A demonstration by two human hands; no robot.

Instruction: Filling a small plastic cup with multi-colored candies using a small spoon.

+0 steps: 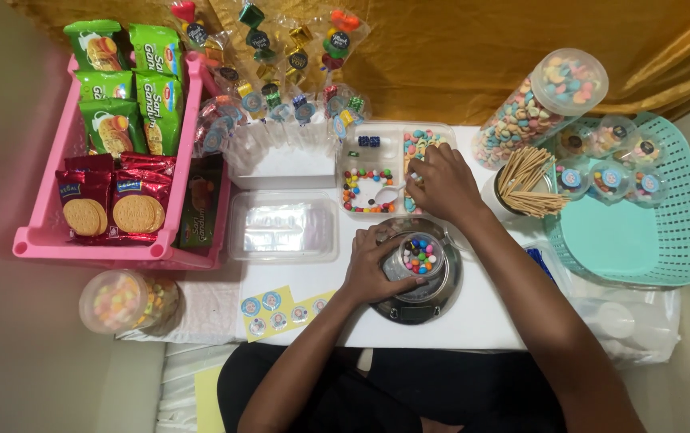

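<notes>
My left hand grips a small clear cup filled with coloured round candies, standing on a round metal kitchen scale. My right hand reaches over a clear divided candy tray and holds a small white spoon whose bowl lies among the coloured candies in the tray's near left compartment.
A pink crate of snack and biscuit packs stands at the left. A clear lidded box, a sticker sheet and a candy jar lie near it. At the right are a teal basket of filled cups, wooden sticks and a tall cereal jar.
</notes>
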